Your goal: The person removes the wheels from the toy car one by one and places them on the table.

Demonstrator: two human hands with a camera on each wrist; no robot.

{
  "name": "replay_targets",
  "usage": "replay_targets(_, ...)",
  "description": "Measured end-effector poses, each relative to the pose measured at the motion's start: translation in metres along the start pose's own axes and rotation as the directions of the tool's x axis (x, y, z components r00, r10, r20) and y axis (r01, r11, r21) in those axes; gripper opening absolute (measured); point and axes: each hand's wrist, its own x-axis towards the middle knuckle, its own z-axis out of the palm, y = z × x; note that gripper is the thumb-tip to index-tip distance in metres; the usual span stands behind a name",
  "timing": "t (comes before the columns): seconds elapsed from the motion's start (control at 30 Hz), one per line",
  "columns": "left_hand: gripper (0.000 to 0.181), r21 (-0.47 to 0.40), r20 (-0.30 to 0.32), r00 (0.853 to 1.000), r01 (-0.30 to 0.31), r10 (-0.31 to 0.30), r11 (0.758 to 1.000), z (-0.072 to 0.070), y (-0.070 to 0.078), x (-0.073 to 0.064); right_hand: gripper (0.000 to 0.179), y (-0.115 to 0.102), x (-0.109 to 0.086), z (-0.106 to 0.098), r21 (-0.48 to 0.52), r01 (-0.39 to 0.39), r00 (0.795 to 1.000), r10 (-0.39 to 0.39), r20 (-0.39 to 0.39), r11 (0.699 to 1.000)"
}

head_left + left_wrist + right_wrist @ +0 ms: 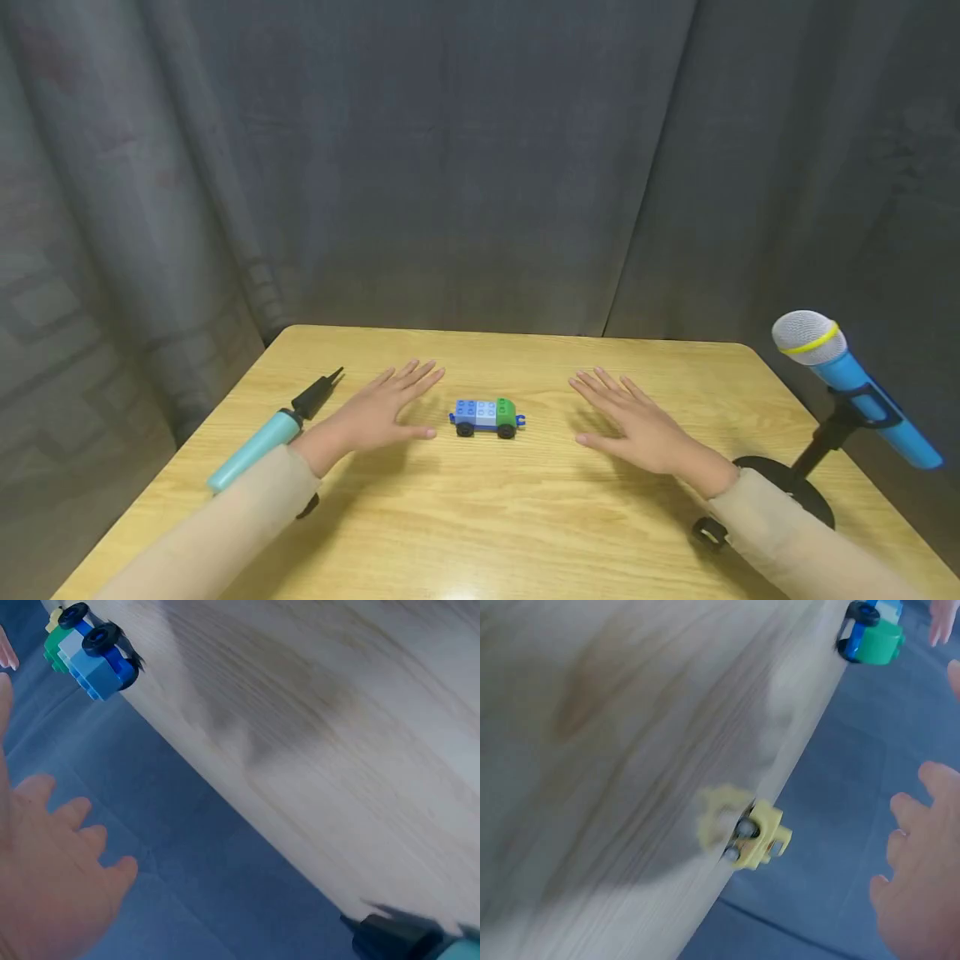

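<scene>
A toy block car (pixel 486 415), with blue, light blue and green bricks on black wheels, stands on the table between my hands. My left hand (pixel 375 412) is to its left, fingers spread and thumb pointing towards it, without touching it. On the other side my right hand (pixel 637 425) is likewise spread and holds nothing. A small yellow toy vehicle (pixel 759 838) stands on the table near the right hand in the right wrist view; in the head view the hand hides it. The block car (pixel 94 656) also shows at the top of the left wrist view.
A light blue hand pump (pixel 258 446) with a black nozzle lies beside my left forearm. At the right, a blue toy microphone (pixel 862 383) leans in a black stand (pixel 795 492). Grey curtains (pixel 450 167) hang behind the wooden table (pixel 465 517).
</scene>
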Motion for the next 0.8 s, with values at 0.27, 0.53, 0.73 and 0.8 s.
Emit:
replay_targets(0.27, 0.096, -0.360, 0.050, 0.997, 0.079, -0.065, 0.929, 0.006, 0.004, 0.010, 0.079, -0.014, 0.017, 0.006, 0.241, -0.032, 0.999, 0.032, 0.005, 0.970)
replay_targets(0.53, 0.097, -0.560, 0.043, 0.997, 0.080, -0.068, 0.825, 0.019, 0.007, 0.022, 0.078, -0.023, 0.036, 0.022, 0.439, -0.081, 0.997, 0.071, 0.040, 0.895)
replay_targets(0.73, 0.090, -0.674, 0.056, 0.993, 0.114, -0.103, 0.730, 0.022, 0.011, 0.030, 0.077, -0.024, 0.050, 0.033, 0.552, -0.082, 0.997, 0.062, 0.055, 0.830)
replay_targets(0.8, 0.087, -0.692, 0.062, 0.992, 0.121, -0.108, 0.711, 0.025, 0.011, 0.031, 0.076, -0.024, 0.053, 0.037, 0.602, -0.078, 0.997, 0.061, 0.049, 0.794)
